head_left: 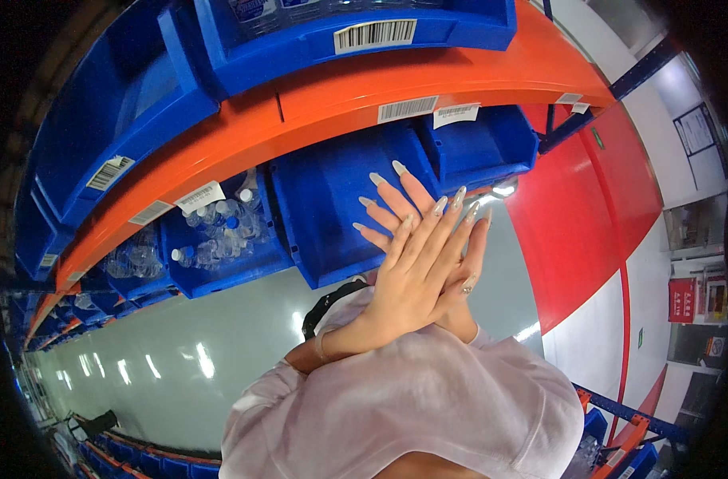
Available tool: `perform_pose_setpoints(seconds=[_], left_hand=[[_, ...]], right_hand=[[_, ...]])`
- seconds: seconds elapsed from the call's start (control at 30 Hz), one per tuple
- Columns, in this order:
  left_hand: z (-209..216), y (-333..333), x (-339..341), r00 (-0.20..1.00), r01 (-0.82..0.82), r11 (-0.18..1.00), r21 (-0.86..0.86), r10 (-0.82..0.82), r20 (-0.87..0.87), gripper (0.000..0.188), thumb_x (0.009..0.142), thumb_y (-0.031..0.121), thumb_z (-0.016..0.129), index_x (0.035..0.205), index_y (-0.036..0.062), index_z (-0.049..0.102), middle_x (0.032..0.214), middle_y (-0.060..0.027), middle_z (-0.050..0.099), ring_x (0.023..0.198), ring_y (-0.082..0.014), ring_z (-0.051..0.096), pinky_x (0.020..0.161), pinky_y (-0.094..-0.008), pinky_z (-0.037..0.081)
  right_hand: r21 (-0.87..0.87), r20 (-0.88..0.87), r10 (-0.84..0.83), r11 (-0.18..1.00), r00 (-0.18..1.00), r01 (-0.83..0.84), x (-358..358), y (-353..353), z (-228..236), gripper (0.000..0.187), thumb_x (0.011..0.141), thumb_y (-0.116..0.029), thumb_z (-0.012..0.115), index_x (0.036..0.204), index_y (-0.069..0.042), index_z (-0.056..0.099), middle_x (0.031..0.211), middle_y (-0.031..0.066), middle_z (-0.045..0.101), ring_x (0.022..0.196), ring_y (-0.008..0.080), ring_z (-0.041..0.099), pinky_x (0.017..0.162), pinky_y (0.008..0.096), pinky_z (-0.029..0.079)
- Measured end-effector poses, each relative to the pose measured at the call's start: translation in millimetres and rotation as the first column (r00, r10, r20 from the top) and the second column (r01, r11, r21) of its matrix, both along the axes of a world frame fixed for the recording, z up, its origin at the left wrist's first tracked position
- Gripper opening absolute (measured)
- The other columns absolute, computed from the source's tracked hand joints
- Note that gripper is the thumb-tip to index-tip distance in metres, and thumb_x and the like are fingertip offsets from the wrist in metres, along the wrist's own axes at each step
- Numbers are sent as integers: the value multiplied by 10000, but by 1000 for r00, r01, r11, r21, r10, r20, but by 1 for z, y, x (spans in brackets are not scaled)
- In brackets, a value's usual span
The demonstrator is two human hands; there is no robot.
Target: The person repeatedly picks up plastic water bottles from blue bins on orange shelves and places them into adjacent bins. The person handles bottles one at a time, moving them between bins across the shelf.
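Observation:
My left hand (412, 283) lies across my right hand (399, 211), the two crossed and touching in front of my chest. The left one is on top, fingers stretched out up and to the right. Behind it, the right hand's straight, spread fingers point up and to the left; much of its palm is hidden. Both have long, pale, shiny nails, and no object shows in either. Just beyond the fingers is a wide blue bin (324, 191) on the lower shelf level.
An orange shelf beam (316, 108) with barcode labels runs across ahead. Left of the wide bin, another blue bin (220, 279) holds several clear plastic bottles (228, 231). A smaller blue bin (487, 148) stands right. Upper blue bins (292, 40) sit above the beam. Grey floor (172, 343) lies below.

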State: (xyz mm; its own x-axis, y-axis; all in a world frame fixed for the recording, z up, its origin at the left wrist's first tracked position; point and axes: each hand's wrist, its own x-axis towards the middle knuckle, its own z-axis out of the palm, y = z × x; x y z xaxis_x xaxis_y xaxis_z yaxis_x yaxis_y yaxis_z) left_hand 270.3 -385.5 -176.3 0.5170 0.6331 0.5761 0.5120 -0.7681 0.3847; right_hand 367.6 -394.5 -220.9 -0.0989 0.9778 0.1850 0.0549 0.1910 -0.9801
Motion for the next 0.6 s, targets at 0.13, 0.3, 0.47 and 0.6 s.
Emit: perform_pose_setpoints(seconds=[0.13, 0.3, 0.47, 0.6], left_hand=[[-3, 3, -4, 1000, -19, 1000, 1, 19, -21, 602, 879, 365, 412, 1308, -56, 425, 1388, -236, 366, 1318, -382, 302, 1068, -518, 170], [5, 12, -7, 999, 33, 996, -88, -31, 22, 569, 822, 356, 495, 1205, -66, 490, 1392, -217, 368, 1311, -381, 306, 1081, -479, 164], [14, 24, 3, 994, 54, 982, -182, -35, 105, 453, 739, 284, 595, 1044, -46, 544, 1374, -190, 400, 1285, -398, 313, 1042, -506, 191], [8, 24, 13, 993, -18, 987, -160, 35, 110, 466, 682, 301, 617, 1055, 26, 570, 1275, -202, 462, 1151, -407, 392, 870, -490, 306]], right_hand=[[-34, -9, 30, 999, 1000, -30, -10, 1, -14, 449, 932, -396, 418, 1045, 21, 539, 1021, 124, 567, 881, 250, 565, 759, 360, 454], [-41, -23, 73, 996, 997, -74, -27, 12, -24, 447, 935, -394, 411, 1064, 18, 530, 1038, 127, 561, 902, 256, 559, 776, 368, 450], [-69, -21, 80, 994, 997, -81, -15, 20, -24, 445, 938, -391, 405, 1083, 14, 521, 1055, 130, 555, 922, 261, 554, 794, 376, 447], [-93, -23, 76, 993, 997, -78, -2, 25, -26, 444, 941, -388, 400, 1098, 11, 514, 1068, 133, 550, 939, 265, 549, 808, 382, 444]])
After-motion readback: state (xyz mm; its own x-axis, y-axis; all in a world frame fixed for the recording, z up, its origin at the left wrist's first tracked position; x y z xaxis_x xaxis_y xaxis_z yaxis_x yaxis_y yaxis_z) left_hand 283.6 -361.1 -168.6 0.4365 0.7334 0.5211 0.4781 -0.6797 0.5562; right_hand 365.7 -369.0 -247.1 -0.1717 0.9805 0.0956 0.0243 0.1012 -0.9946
